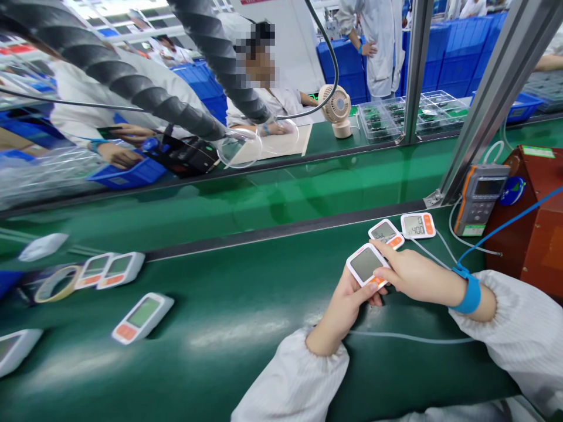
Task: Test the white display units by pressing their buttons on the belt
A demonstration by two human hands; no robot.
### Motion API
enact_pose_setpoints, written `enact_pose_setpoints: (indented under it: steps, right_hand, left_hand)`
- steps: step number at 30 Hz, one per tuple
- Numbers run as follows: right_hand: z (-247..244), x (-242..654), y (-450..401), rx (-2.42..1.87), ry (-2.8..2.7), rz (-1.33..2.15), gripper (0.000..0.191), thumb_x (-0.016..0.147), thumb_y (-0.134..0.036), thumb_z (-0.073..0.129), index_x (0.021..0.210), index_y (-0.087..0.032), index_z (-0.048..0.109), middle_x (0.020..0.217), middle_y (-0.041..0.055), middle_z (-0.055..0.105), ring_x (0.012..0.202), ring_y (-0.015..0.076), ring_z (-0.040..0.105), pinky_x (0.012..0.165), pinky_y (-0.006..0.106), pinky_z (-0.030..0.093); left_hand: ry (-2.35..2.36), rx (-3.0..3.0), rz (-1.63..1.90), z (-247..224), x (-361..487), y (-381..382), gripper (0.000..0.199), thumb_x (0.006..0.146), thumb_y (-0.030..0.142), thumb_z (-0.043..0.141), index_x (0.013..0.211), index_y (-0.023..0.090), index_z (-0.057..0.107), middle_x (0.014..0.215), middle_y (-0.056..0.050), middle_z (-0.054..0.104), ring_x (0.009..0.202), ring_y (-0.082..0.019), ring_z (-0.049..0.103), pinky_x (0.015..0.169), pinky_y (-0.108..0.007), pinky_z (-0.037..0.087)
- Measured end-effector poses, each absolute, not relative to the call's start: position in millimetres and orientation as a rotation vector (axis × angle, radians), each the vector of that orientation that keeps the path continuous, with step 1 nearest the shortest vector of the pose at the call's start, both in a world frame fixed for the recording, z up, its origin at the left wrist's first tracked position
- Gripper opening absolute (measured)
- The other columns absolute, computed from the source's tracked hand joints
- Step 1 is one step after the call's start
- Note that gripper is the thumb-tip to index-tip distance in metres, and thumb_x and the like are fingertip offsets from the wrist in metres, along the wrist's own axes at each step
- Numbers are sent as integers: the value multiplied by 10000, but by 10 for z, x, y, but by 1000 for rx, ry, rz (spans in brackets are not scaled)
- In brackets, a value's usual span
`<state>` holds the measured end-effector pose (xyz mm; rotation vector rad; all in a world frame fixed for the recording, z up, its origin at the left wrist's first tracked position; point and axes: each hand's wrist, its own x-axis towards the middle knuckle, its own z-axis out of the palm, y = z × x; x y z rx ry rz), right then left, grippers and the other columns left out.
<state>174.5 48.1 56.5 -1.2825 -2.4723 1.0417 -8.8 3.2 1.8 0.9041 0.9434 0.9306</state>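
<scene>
Between both hands is a white blood pressure monitor (366, 264) with a blank grey screen and orange buttons, tilted over the bench. My left hand (345, 299) grips it from below, thumb at its lower edge near the buttons. My right hand (411, 272), wearing a blue wrist strap (468, 291), closes on its right side with the thumb by the orange buttons. Just behind lie a second monitor (383, 232), partly covered by my fingers, and a third monitor (417, 225) whose lit screen reads 400. Thin tubes run from these two towards the right.
Several like monitors (143, 316) lie on the green bench at left, beside a tape roll (57, 284). At right stand a handheld meter (481, 196) and a brown metal box (534, 225). A metal post (488, 99) rises there. Co-workers sit across the green conveyor (272, 202).
</scene>
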Motion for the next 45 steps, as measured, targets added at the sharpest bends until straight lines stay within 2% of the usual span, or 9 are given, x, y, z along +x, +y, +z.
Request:
enact_pose_setpoints:
  steps: [7, 14, 35, 39, 42, 45]
  right_hand:
    - [554, 1750, 479, -1230, -2518, 1007, 399, 1043, -233, 420, 1406, -91, 505, 895, 80, 670, 747, 174, 633, 663, 240, 394]
    - [578, 1732, 472, -1305, -2472, 1051, 554, 1035, -220, 457, 1551, -76, 317, 905, 79, 678, 771, 191, 646, 678, 249, 406]
    - [584, 1745, 473, -1295, -2463, 1088, 598, 1041, -237, 455, 1580, -68, 256, 934, 98, 680, 784, 195, 649, 678, 248, 405]
    - [641, 1741, 475, -1311, -2419, 1112, 586, 1031, -250, 495, 1564, -104, 300, 904, 77, 674, 763, 187, 641, 673, 242, 401]
    - [612, 1734, 471, -1340, -2415, 1051, 586, 1027, -262, 518, 1557, -116, 313, 873, 64, 665, 738, 185, 632, 663, 244, 385]
    - [519, 1729, 458, -1344, -2480, 933, 583, 1033, -253, 504, 1555, -92, 300, 847, 65, 659, 754, 199, 639, 670, 252, 382]
  left_hand:
    - [939, 916, 929, 25, -90, 44, 511, 831, 349, 731, 1177, 156, 409, 791, -17, 691, 586, -109, 596, 580, -249, 482]
    - [944, 919, 928, 21, -87, 34, 522, 832, 348, 728, 1189, 155, 401, 792, -16, 689, 593, -112, 601, 586, -252, 487]
    - [959, 918, 905, 19, -98, 25, 545, 834, 376, 730, 1219, 155, 414, 808, -27, 693, 637, -140, 634, 615, -276, 498]
    - [980, 929, 889, 25, -89, 20, 534, 844, 426, 712, 1209, 159, 428, 823, -36, 690, 642, -145, 634, 626, -285, 490]
    - [1053, 989, 879, 50, -126, 42, 684, 855, 465, 680, 1375, 174, 345, 845, -18, 678, 659, -148, 631, 639, -293, 491]
    - [1265, 1204, 811, 106, -245, 116, 855, 876, 489, 633, 1534, 189, 177, 730, 37, 641, 635, -152, 606, 638, -298, 484]
